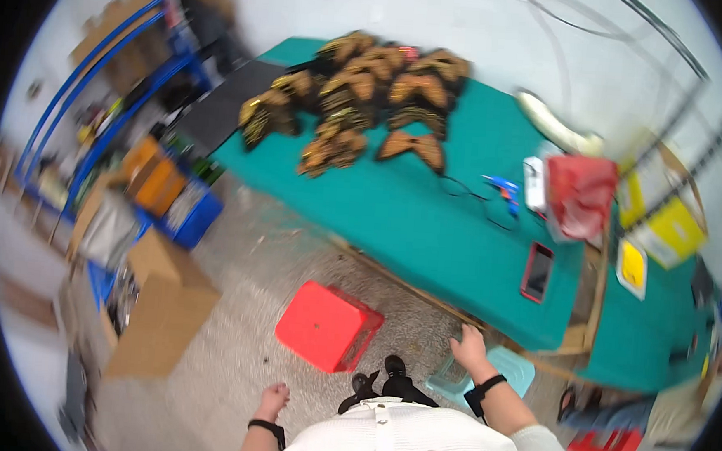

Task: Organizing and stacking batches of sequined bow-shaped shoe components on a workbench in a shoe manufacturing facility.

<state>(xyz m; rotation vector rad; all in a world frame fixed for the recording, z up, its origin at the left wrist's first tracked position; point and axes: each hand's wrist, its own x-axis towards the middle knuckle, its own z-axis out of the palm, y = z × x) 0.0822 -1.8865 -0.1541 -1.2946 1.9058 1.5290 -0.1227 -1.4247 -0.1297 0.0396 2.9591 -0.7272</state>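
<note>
Just beyond the parted, empty right grip (470,348) runs the desk edge (431,293). Floor (247,338) separates the narrowly curled left grip (274,400) from a red stool (319,326).

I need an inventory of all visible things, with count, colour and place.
Table: at least one, green, centre
Wing-shaped pieces: many, brown and black, table's far side
Glue gun: one, blue, on table
Phone: one, red and black, near table edge
Plastic bag: one, red, right of glue gun
Curved object: one, white, beyond bag
Box: one, yellow and white, right
Stools: at least two, red and turquoise, lower centre
Open carton: one, brown, left
Rack: one, blue, upper left
Bin: at least one, blue, left
Another person's leg: at least one, blue, lower right
Shoes: two, black, lower centre
Left hand: one, black wristband, left of shoes
Right hand: one, black wristband, right of shoes
</note>
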